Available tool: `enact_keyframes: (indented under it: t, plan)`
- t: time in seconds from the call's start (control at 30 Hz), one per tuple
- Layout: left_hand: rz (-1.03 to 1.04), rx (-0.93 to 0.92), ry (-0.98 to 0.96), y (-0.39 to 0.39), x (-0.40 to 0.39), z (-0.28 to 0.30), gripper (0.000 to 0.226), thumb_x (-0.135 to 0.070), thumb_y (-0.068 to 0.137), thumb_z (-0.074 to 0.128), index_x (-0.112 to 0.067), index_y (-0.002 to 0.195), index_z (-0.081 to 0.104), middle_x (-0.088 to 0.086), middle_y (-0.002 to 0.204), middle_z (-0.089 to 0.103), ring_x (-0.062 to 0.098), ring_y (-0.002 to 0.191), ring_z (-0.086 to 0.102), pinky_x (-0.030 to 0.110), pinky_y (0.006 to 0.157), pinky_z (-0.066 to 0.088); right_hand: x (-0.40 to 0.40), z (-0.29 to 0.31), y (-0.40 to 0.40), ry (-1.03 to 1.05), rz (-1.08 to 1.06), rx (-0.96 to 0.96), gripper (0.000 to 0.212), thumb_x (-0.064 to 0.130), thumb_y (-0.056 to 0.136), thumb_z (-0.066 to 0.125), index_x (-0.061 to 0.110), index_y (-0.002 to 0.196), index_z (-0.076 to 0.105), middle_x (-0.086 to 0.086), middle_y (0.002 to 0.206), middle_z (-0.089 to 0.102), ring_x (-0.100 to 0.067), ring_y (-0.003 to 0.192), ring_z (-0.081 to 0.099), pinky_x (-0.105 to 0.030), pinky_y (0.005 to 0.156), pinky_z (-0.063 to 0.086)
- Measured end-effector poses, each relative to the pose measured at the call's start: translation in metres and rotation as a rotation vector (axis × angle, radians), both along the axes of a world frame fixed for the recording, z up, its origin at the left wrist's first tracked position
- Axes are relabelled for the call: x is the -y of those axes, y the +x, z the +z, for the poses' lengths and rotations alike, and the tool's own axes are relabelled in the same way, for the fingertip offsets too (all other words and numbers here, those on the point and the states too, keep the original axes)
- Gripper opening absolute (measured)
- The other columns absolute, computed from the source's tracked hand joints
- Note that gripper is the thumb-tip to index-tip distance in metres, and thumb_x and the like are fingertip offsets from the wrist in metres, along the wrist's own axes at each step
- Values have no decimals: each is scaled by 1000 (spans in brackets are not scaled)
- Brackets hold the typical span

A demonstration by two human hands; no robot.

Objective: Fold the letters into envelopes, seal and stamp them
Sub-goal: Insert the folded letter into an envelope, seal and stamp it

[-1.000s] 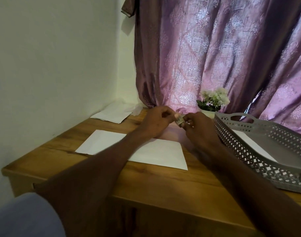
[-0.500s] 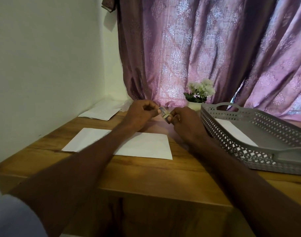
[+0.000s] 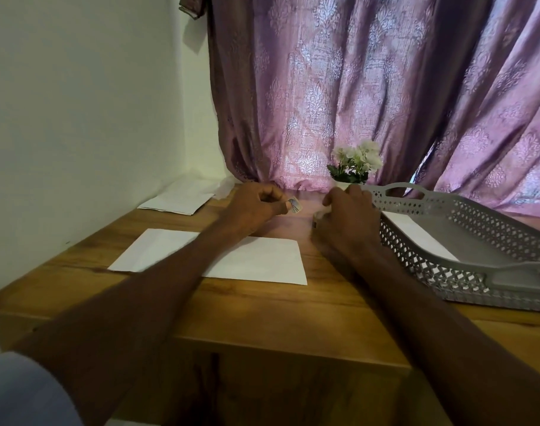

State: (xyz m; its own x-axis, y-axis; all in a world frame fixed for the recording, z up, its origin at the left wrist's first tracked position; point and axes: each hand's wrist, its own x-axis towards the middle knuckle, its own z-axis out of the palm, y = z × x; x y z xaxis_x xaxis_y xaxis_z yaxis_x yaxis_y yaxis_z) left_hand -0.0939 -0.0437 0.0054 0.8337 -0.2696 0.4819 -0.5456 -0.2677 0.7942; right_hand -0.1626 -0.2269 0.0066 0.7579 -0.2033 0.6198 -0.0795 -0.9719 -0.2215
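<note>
We see the left hand point(image 3: 256, 207) curled, pinching a small printed paper stamp point(image 3: 294, 206) between thumb and fingertips, held just above the brown wooden table point(image 3: 262, 305). The right hand point(image 3: 347, 219) sits apart from the left, to its right, fingers curled downward near the table surface; something small and pale shows under its fingers, but we cannot tell what it is or whether the hand grips it.

Nearer to us than both hands, a flat white rectangular paper envelope point(image 3: 262, 259) lies on the table; the left forearm crosses over it. Beyond and left of the left hand, more white paper envelopes point(image 3: 179, 199) lie against the white wall.

Just right of the right hand stands a grey perforated plastic tray point(image 3: 446, 229), its wall touching or nearly touching the wrist. A white envelope point(image 3: 416, 235) lies inside it. Behind the right hand we note a small white-flowered potted plant point(image 3: 354, 162) before a purple patterned curtain point(image 3: 370, 87).
</note>
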Motion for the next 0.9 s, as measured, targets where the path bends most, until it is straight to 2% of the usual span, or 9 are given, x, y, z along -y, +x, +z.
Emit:
enact_keyframes:
  t: [0.1, 0.2, 0.27, 0.37, 0.47, 0.57, 0.73, 0.83, 0.9]
  plan:
    - [-6, 3, 14, 0, 1, 0, 14, -12, 89, 80, -4, 99, 78, 9, 100, 79, 19, 94, 75, 34, 88, 58, -5, 5, 2, 162, 208, 197, 21, 21, 99, 54, 15, 106, 73, -8, 106, 66, -25, 101, 62, -42, 89, 50]
    - [-36, 28, 4, 1, 2, -1, 12, -20, 90, 79, -10, 97, 79, 2, 90, 79, 1, 77, 71, 23, 79, 57, -16, 6, 2, 243, 360, 158, 25, 32, 102, 58, 15, 100, 76, -2, 93, 73, -17, 85, 66, -39, 78, 54]
    - [-61, 45, -17, -1, 2, -1, 15, -24, 91, 78, -11, 98, 79, 3, 89, 80, 2, 76, 73, 15, 74, 55, -19, 4, 2, 204, 358, 150, 24, 34, 99, 63, 16, 96, 78, -1, 87, 74, -17, 81, 67, -39, 74, 54]
    - [-55, 49, 1, -1, 1, -1, 11, -25, 93, 76, -15, 97, 78, 2, 91, 80, 4, 77, 74, 16, 71, 54, -19, 3, 3, 158, 337, 192, 19, 29, 97, 67, 17, 93, 81, 0, 82, 75, -16, 73, 66, -36, 68, 53]
    - [-39, 78, 65, -1, 3, -2, 16, -28, 95, 73, -14, 97, 78, -1, 85, 77, 0, 69, 68, 18, 69, 51, -19, 3, 2, 158, 331, 196, 16, 26, 96, 68, 18, 94, 81, 2, 78, 74, -7, 64, 60, -25, 58, 43]
    - [-58, 102, 113, -2, 4, -2, 23, -28, 100, 67, -7, 99, 74, 5, 83, 74, 8, 67, 62, 24, 65, 50, -19, 2, 3, 162, 323, 195, 16, 25, 97, 68, 18, 92, 81, 3, 75, 73, -2, 59, 53, -16, 55, 32]
    - [-106, 151, 150, -2, 7, -5, 28, -28, 106, 57, 0, 105, 64, 18, 92, 71, 21, 78, 69, 27, 65, 54, -23, 3, 2, 189, 312, 210, 17, 24, 96, 69, 16, 88, 81, 10, 65, 61, 3, 54, 50, -10, 51, 26]
    - [-113, 178, 165, -1, 7, -7, 28, -26, 108, 53, 1, 105, 59, 17, 87, 67, 10, 71, 62, 13, 57, 49, -24, 4, 1, 194, 305, 218, 18, 22, 96, 68, 16, 83, 79, 15, 59, 52, 4, 51, 47, -7, 50, 31]
    - [-116, 204, 178, -1, 7, -8, 28, -26, 108, 52, 1, 102, 57, 17, 84, 65, 9, 67, 60, 16, 56, 47, -25, 3, 1, 194, 297, 203, 20, 23, 96, 66, 16, 81, 78, 13, 60, 55, 2, 52, 48, -10, 50, 26]
